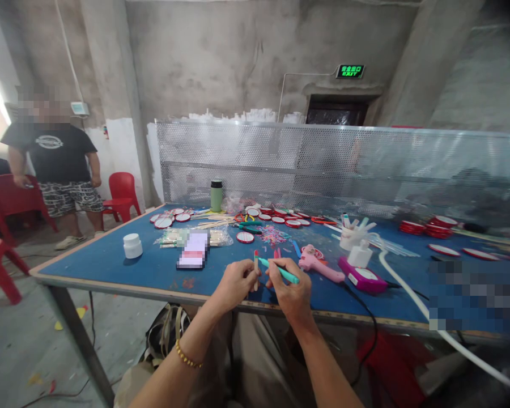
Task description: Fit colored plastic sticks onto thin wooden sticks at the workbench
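Note:
My left hand (234,283) is closed on a small wooden stick (255,266) with a red tip, held upright over the near edge of the blue table (106,260). My right hand (289,292) is closed on a teal marker (278,271), whose tip points left and touches the stick. A pink glue gun (318,264) lies just right of my right hand.
A white jar (132,245), a green bottle (216,196), several red-rimmed round discs (245,237), wooden sticks, a white cup of markers (352,233) and a magenta device (363,277) lie on the table. A perforated metal screen (323,164) backs it. A person (55,164) stands left by red chairs (121,195).

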The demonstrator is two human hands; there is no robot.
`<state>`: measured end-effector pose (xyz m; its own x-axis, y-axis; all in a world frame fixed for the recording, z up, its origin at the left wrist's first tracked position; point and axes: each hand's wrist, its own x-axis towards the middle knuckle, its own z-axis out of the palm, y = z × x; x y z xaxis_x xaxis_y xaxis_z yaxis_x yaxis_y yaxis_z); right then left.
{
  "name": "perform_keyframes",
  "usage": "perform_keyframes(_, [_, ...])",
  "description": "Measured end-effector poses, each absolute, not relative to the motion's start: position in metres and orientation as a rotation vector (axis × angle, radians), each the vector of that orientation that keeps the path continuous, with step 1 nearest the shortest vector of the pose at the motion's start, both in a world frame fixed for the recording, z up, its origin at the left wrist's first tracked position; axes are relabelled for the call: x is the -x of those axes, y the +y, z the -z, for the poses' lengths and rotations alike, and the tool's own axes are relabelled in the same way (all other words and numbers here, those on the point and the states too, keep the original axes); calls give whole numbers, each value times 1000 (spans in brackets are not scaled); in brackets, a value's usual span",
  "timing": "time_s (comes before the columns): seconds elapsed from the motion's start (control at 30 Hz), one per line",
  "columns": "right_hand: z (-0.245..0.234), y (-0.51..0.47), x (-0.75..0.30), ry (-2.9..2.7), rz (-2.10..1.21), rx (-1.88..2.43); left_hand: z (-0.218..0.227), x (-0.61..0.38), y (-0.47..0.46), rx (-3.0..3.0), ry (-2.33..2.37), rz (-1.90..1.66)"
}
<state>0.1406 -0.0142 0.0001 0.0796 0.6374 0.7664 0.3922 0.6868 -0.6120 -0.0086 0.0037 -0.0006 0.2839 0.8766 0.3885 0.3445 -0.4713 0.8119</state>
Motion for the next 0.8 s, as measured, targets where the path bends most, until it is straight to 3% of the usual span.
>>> perform_keyframes(0.8, [1,-15,-140,-1510,-191,881,0,9,2,-1986,1109,-1139])
